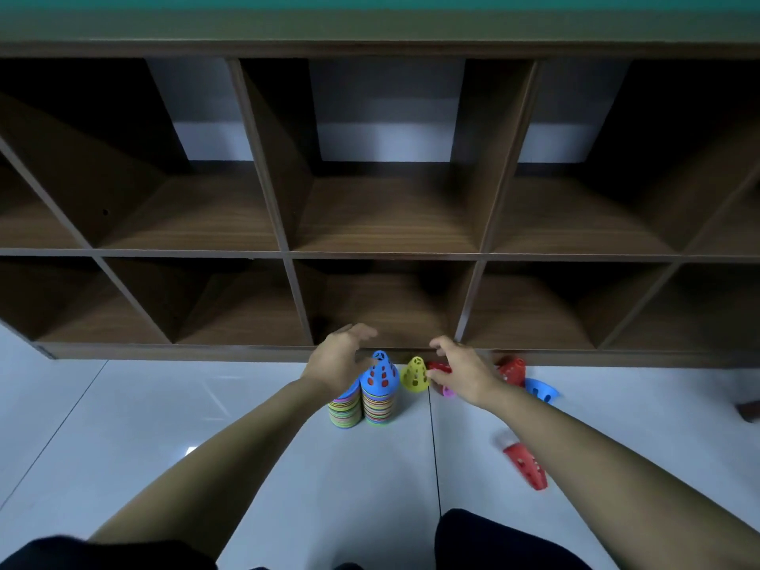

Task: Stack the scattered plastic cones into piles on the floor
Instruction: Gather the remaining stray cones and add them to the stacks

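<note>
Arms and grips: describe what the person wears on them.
The left arm and right arm are bare, with no sleeves in view. The left grip and right grip carry no gloves; no ring, watch or band shows. Only dark clothing shows at the lower edge.

Dim, cool light. The glossy white tiled floor [123, 425] shows glare streaks at lower left. The dark brown wooden cubby shelf [382, 253] sinks into black shadow at upper left and right, lines bowing toward the edges. The red perforated plastic cone [526, 464] at lower right is blurred.
</note>
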